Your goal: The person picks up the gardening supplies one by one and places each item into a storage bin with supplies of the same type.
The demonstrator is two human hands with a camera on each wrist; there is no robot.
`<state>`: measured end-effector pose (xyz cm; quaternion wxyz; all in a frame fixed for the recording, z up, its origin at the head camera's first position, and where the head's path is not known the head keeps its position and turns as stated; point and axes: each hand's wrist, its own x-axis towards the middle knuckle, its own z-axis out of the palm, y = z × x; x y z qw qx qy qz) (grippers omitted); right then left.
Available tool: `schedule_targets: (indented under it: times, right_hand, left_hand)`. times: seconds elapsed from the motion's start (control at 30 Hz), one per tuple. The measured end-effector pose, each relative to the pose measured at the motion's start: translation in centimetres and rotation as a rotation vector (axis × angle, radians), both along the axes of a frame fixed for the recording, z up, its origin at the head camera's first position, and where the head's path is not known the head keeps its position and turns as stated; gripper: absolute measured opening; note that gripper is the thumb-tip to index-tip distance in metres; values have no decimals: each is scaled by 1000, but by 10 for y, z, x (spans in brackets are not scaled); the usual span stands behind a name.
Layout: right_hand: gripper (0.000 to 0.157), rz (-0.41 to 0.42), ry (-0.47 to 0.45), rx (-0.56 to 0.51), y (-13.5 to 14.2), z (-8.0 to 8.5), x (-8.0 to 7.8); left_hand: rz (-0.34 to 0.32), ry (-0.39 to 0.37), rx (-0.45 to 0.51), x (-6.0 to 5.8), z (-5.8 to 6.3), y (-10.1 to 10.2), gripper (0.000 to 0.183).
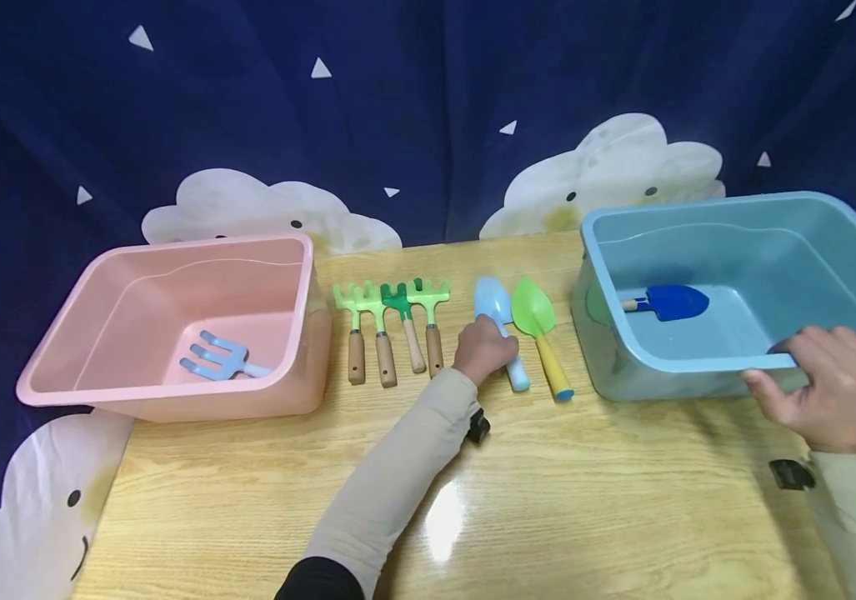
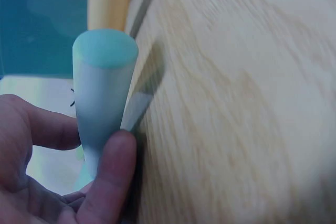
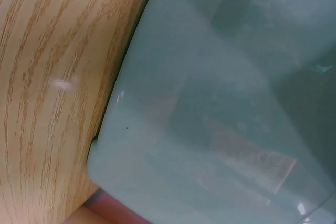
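My left hand [image 1: 484, 347] pinches the handle of a light blue toy trowel [image 1: 493, 298] lying among the tools at mid-table. In the left wrist view, thumb and finger hold its pale, rounded handle [image 2: 102, 98] close over the wood. Just right of it lies a green trowel [image 1: 533, 307] with a yellow handle. My right hand [image 1: 836, 383] grips the near rim of a blue tub [image 1: 698, 365], thumb outside. Inside this tub rests a dark blue trowel [image 1: 677, 302]. The right wrist view shows the tub's outer wall [image 3: 210, 103] but no fingers.
Several green hand rakes with wooden handles, one a darker green rake [image 1: 400, 301], lie in a row left of the trowels. A pink tub [image 1: 300, 325] at the left contains a light blue rake [image 1: 221, 357]. Behind the wooden table [image 1: 585, 517] hangs a dark blue curtain [image 1: 397, 108].
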<state>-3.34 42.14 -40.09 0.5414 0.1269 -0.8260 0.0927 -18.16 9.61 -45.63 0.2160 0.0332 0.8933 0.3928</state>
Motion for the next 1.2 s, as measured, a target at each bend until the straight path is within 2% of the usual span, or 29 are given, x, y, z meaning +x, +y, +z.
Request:
schedule_targets:
  times: [0.17,0.37,0.53,0.63,0.73,0.83,0.9,0.97,1.07,1.2]
  right_hand:
    - [87,-5,-34,11,2,4,2]
    - [87,-17,-79,33,8,4,8]
    - [89,-41,-176,115,14,9,15]
    - [88,-31,-166,116,14,11,16]
    - [87,-13,-158,107,11,12,15]
    - [86,-10,-160,111,6,14,13]
    - [86,3,-97,68,1,12,8]
    - [85,10,-39,24,-4,9,2]
    - [85,-3,-45,5,-5,8,0]
    - [83,-55,-161,54,-2,11,8]
  left_hand:
    - [30,-64,101,0,2,-1,17]
    - [17,-93,131,2,3,-1,23]
    - [-2,-118,150,5,2,-1,37]
    - [-8,-132,155,6,1,-2,41]
    - [22,-155,206,6,-2,-5,40]
    - [100,-188,297,4,-5,-9,26]
    - [140,-195,346,3,-8,-12,18]
    - [168,-190,381,1,-11,-17,23]
    - [167,-183,407,-2,-12,-19,29]
    - [157,-199,415,-2,-12,-19,25]
